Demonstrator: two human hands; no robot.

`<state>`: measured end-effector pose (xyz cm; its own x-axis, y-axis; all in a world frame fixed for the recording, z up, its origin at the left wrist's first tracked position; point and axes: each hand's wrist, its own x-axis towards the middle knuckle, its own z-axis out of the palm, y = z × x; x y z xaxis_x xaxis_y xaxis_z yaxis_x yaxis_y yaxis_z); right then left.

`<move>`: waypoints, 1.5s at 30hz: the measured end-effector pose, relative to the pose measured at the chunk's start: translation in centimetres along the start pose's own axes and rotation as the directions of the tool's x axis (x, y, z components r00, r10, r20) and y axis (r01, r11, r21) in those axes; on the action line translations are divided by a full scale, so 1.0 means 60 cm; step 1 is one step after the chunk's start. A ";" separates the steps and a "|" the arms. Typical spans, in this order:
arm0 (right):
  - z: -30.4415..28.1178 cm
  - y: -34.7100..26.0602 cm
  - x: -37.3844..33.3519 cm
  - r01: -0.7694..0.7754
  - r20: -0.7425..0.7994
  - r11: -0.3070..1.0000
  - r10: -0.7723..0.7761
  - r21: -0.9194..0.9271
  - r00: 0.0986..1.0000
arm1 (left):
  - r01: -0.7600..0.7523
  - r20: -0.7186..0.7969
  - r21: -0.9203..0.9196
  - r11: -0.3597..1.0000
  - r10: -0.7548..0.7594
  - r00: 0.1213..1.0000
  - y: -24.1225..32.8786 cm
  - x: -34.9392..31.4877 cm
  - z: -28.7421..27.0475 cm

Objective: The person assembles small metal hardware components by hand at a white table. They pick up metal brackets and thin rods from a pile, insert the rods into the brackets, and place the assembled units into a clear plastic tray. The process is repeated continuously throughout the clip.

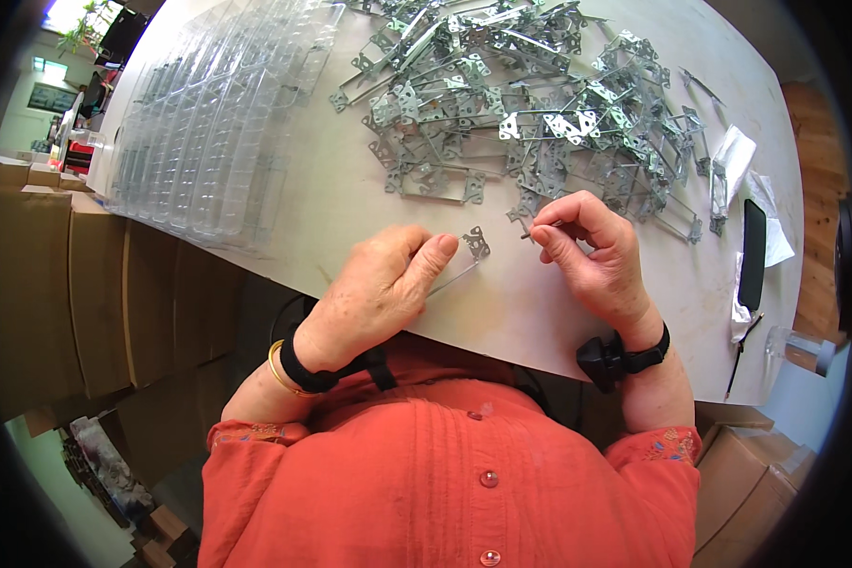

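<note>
Clearly, bare tabletop [502, 303] separates left hand [377, 289] from right hand [596, 260], near its edge.

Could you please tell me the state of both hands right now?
Left hand: closed, holding a metal bracket.
Right hand: closed, pinching a small metal part.

1 flat black oblong object [753, 256], perhaps a phone, overlaps crumpled white paper [776, 241], with tall brown cardboard boxes [99, 293] at left.
</note>
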<state>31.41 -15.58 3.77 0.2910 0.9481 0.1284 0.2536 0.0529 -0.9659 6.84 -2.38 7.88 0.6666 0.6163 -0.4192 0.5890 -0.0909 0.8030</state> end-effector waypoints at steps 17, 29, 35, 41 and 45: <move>0.000 -0.002 -0.003 -0.036 -0.004 0.999 0.036 0.016 0.999 | -0.210 -0.213 0.380 0.901 0.306 0.928 -0.017 -0.047 -0.045; -0.003 0.001 -0.004 -0.075 0.002 0.996 0.075 0.043 0.997 | -0.382 -0.052 0.336 0.861 0.422 0.905 -0.063 -0.034 -0.023; -0.007 0.006 -0.004 -0.071 0.012 0.995 0.070 0.073 0.997 | -0.400 -0.039 0.294 0.868 0.429 0.902 -0.057 -0.040 -0.036; -0.007 0.005 -0.004 -0.106 0.028 0.987 0.103 0.124 0.994 | -0.442 -0.080 0.186 0.877 0.462 0.883 -0.018 -0.082 -0.088; -0.010 0.003 -0.007 -0.140 0.073 0.982 0.131 0.127 0.989 | -0.454 -0.177 0.147 0.879 0.475 0.862 0.012 -0.116 -0.144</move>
<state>31.88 -16.14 3.67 0.2534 0.9672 -0.0163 0.0916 -0.0408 -0.9950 -1.30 0.04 15.05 0.7735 0.6266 0.0953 0.2817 -0.4746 0.8339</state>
